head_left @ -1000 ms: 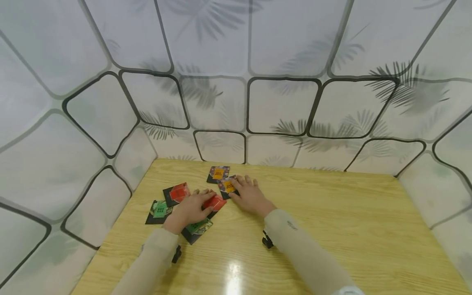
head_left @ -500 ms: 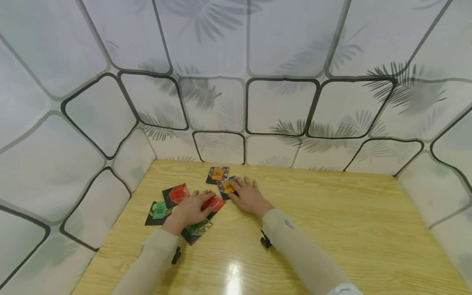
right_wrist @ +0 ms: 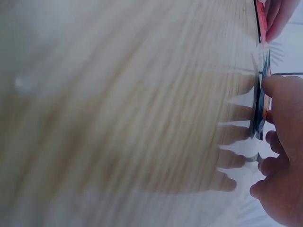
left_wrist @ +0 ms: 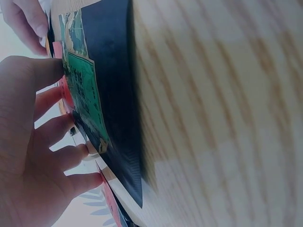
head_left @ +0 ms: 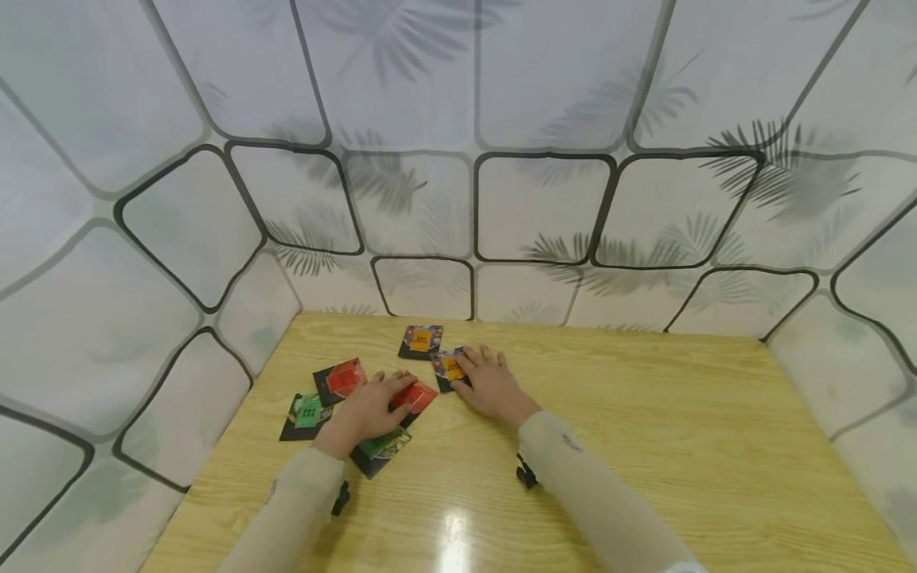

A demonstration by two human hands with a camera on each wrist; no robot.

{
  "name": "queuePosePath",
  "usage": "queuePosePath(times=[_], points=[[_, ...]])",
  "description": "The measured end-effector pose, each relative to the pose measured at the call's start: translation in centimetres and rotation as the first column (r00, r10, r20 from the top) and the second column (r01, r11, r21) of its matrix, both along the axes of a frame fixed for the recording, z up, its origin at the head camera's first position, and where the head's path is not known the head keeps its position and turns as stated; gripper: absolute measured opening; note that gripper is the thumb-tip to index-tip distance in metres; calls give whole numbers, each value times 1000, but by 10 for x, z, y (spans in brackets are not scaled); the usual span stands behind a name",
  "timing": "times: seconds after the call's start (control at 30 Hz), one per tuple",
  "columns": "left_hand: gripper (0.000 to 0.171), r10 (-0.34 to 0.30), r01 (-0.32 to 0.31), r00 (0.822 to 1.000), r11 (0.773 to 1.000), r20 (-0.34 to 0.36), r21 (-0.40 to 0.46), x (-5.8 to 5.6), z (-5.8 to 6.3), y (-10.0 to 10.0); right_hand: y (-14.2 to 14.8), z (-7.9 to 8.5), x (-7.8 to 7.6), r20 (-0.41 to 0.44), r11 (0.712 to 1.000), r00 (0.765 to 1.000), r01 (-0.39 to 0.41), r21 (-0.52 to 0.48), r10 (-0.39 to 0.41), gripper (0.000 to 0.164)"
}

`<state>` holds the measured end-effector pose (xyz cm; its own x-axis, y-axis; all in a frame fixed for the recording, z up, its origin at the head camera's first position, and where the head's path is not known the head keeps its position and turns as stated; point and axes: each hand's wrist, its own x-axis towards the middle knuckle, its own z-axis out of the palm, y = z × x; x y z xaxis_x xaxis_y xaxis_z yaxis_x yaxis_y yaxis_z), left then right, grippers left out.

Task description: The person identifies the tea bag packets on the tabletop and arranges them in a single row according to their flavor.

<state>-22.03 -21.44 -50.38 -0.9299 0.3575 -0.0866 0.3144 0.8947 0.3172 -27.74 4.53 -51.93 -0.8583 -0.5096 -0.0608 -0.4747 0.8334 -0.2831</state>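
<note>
I have the near orange-labelled packet [head_left: 446,371] flat on the counter [head_left: 645,446], its right side under the fingers of the right hand [head_left: 494,387] and its left side bare. Those fingers are apart, laid across it rather than clamped on it, with the thumb by its near edge; I take that as a light touch, suited to steadying or sliding something so thin. How hard they press, I can't tell.

To its left and a little nearer me lies the near red-labelled packet [head_left: 421,398], its far end by the fingertips of the left hand [head_left: 368,410]. My left wrist feed shows those fingers spread too, clamped on nothing; I judge they rest there to stop drift.

The near green-labelled packet [head_left: 381,451] lies just below that thumb. Further out, the far orange-labelled packet [head_left: 420,342] sits just beyond its match, while the far red-labelled packet [head_left: 341,382] and left green-labelled packet [head_left: 306,416] lie across the left hand from theirs, so colour seems to guide the layout. A leaf-patterned wall [head_left: 544,207] closes off the back.
</note>
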Motion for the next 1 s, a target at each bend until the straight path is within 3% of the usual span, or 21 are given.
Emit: queuePosePath(times=[0.57,1.0], points=[[57,-9,9,1000,1000,-4,0,3,3,1,50,8,24,-27,997,999,39,69,-37,61],[56,-18,18,999,1000,-33,-1,2,-2,1,81,2,42,-72,996,995,79,42,-76,60]])
